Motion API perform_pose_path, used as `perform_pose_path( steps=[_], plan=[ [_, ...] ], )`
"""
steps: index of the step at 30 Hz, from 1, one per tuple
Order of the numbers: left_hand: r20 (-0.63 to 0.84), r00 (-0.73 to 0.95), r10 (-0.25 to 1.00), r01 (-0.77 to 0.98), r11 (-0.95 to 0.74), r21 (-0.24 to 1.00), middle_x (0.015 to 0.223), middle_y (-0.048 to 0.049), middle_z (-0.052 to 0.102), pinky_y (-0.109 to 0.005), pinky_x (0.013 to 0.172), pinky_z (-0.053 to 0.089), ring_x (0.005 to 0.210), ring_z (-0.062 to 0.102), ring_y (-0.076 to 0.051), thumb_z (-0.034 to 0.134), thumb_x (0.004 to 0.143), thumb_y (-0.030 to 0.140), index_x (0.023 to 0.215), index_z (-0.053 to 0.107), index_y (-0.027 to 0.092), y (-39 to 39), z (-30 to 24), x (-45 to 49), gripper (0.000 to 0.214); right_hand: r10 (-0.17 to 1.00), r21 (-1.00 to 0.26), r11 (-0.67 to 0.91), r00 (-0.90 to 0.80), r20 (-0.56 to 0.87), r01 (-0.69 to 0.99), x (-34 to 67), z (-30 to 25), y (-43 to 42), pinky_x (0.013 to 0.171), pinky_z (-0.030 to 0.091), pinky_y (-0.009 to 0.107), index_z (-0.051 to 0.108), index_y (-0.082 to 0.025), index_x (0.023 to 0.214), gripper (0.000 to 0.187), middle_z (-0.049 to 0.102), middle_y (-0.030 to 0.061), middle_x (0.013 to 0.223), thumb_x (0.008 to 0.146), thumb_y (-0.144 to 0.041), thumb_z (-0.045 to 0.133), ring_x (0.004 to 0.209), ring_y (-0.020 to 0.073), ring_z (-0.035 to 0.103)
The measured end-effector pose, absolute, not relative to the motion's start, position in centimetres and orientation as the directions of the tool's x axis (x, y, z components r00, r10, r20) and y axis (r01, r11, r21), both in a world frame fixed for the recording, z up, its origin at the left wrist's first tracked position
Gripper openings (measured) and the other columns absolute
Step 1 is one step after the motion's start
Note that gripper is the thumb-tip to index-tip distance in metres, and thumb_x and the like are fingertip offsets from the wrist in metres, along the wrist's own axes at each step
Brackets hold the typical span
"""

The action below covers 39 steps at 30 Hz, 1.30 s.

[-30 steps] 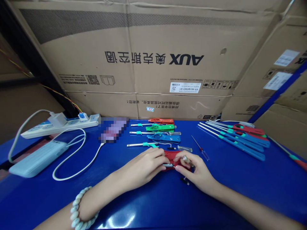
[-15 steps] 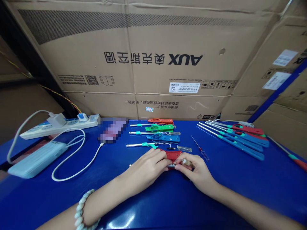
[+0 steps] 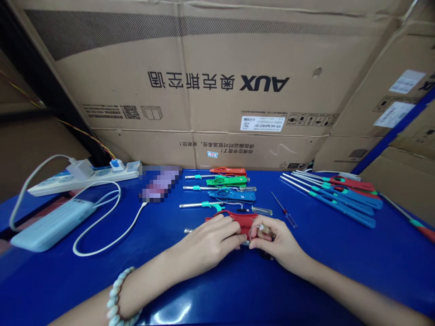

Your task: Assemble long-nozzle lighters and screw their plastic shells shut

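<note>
My left hand (image 3: 210,242) and my right hand (image 3: 277,242) meet over a red plastic lighter shell (image 3: 238,218) lying on the blue table (image 3: 204,290). Both hands have their fingers pinched together on it. The left one presses the shell and a thin metal tube (image 3: 188,231) that sticks out to the left. A small clear part (image 3: 263,230) is pinched in the right fingers at the shell's right end. A pale bead bracelet (image 3: 117,294) circles my left wrist.
Opened red, green and blue lighter shells (image 3: 227,188) lie in a row behind my hands. Finished long lighters (image 3: 336,197) lie at the right, a small screwdriver (image 3: 284,210) between. A power strip (image 3: 84,176), power bank (image 3: 50,226) and white cable sit left. Cardboard boxes (image 3: 217,81) wall the back.
The red shell has shifted a little toward me and left, with more of it showing behind my left fingers. Both hands stay pinched on it, moved slightly lower.
</note>
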State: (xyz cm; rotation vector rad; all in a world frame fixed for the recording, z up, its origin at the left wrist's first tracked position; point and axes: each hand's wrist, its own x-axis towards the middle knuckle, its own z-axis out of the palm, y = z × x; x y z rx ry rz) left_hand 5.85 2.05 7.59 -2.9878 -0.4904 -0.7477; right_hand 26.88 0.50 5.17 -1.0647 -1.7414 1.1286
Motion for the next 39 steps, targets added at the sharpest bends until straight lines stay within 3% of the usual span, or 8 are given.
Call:
perform_pose_path(
  steps=[5, 9, 13, 18, 22, 31, 39],
  plan=[
    [0.365, 0.836, 0.410, 0.327, -0.906, 0.270, 0.095, -0.0066, 0.059, -0.028, 0.076, 0.043, 0.085, 0.052, -0.016, 0.043, 0.097, 0.021, 0.109, 0.059, 0.016, 3.1, 8.2, 4.8, 0.021, 0.938, -0.936, 0.240, -0.310, 0.155, 0.257, 27.3, 5.1, 0.9, 0.047, 0.026, 0.021, 0.048, -0.019, 0.079, 0.044, 0.028, -0.0101, 0.054, 0.069, -0.056, 0.070, 0.048, 0.0073, 0.027],
    [0.323, 0.795, 0.513, 0.364, -0.830, 0.422, 0.096, -0.0053, 0.058, -0.028, 0.080, 0.043, 0.090, 0.054, -0.016, 0.047, 0.095, 0.021, 0.108, 0.061, 0.018, 4.5, 9.0, 3.4, 0.019, 0.952, -0.944, 0.214, -0.268, 0.144, 0.251, 28.0, 5.3, 1.1, 0.049, 0.030, 0.021, 0.043, -0.021, 0.086, 0.042, 0.036, -0.0075, 0.061, 0.078, -0.059, 0.059, 0.051, 0.0094, 0.035],
    [0.260, 0.759, 0.597, 0.421, -0.754, 0.504, 0.094, -0.0042, 0.059, -0.026, 0.078, 0.044, 0.087, 0.056, -0.015, 0.050, 0.094, 0.020, 0.104, 0.063, 0.017, 5.4, 9.8, 2.4, 0.018, 0.952, -0.916, 0.259, -0.239, 0.190, 0.305, 28.7, 5.3, 1.3, 0.050, 0.028, 0.022, 0.041, -0.021, 0.087, 0.034, 0.033, -0.0078, 0.060, 0.087, -0.054, 0.049, 0.052, 0.0096, 0.033],
    [0.169, 0.767, 0.619, 0.461, -0.715, 0.525, 0.091, -0.0039, 0.062, -0.025, 0.072, 0.045, 0.080, 0.058, -0.014, 0.052, 0.092, 0.024, 0.099, 0.066, 0.017, 5.7, 9.8, 1.9, 0.017, 0.944, -0.895, 0.276, -0.275, 0.183, 0.350, 28.8, 5.3, 1.4, 0.051, 0.029, 0.022, 0.043, -0.021, 0.087, 0.031, 0.038, -0.0069, 0.061, 0.091, -0.051, 0.044, 0.053, 0.0101, 0.037],
    [0.119, 0.780, 0.615, 0.478, -0.707, 0.522, 0.089, -0.0036, 0.064, -0.025, 0.069, 0.045, 0.076, 0.059, -0.014, 0.053, 0.091, 0.023, 0.096, 0.067, 0.018, 5.9, 9.4, 1.7, 0.016, 0.927, -0.808, 0.335, -0.320, 0.193, 0.484, 28.7, 5.3, 1.3, 0.051, 0.031, 0.022, 0.045, -0.020, 0.088, 0.022, 0.040, -0.0060, 0.061, 0.093, -0.042, 0.044, 0.054, 0.0111, 0.040],
    [0.067, 0.730, 0.680, 0.602, -0.687, 0.406, 0.073, 0.0014, 0.064, -0.020, 0.055, 0.036, 0.062, 0.055, -0.012, 0.059, 0.081, 0.013, 0.089, 0.067, 0.020, 6.2, 8.1, 1.8, 0.013, 0.866, -0.560, 0.499, -0.408, 0.290, 0.661, 28.9, 4.4, 1.3, 0.071, 0.045, 0.030, 0.054, -0.021, 0.092, 0.008, 0.061, 0.0044, 0.088, 0.091, -0.021, 0.046, 0.082, 0.0189, 0.057],
    [0.099, 0.772, 0.627, 0.579, -0.759, 0.297, 0.078, 0.0015, 0.065, -0.022, 0.062, 0.036, 0.068, 0.058, -0.013, 0.058, 0.080, 0.007, 0.083, 0.064, 0.019, 5.8, 8.6, 2.0, 0.014, 0.855, -0.528, 0.518, -0.417, 0.308, 0.673, 28.8, 4.5, 1.2, 0.076, 0.046, 0.033, 0.055, -0.021, 0.093, 0.009, 0.063, 0.0051, 0.092, 0.091, -0.018, 0.047, 0.087, 0.0200, 0.058]
  ],
)
